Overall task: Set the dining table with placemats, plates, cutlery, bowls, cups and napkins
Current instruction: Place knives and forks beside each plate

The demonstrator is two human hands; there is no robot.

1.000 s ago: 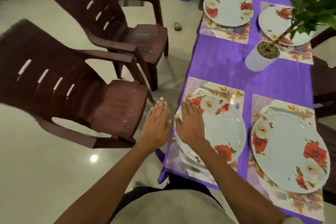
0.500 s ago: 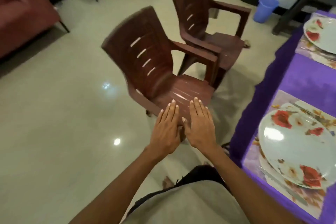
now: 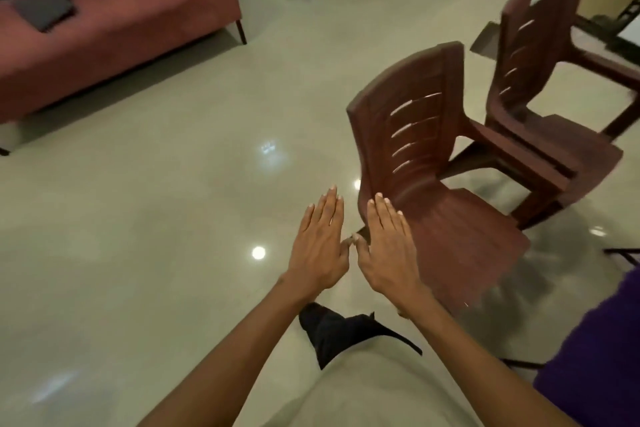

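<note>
Both hands (image 3: pixel 353 250) flat, nr chair (image 3: pixel 433 191)

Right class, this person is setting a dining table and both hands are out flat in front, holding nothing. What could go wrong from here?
1. The nearer brown plastic chair stands right by the right hand; walking on could bump it.
2. The glossy tiled floor may be slippery.
3. The left hand is empty too and only a corner of the purple tablecloth shows, so the person isn't watching the table edge beside them.
</note>
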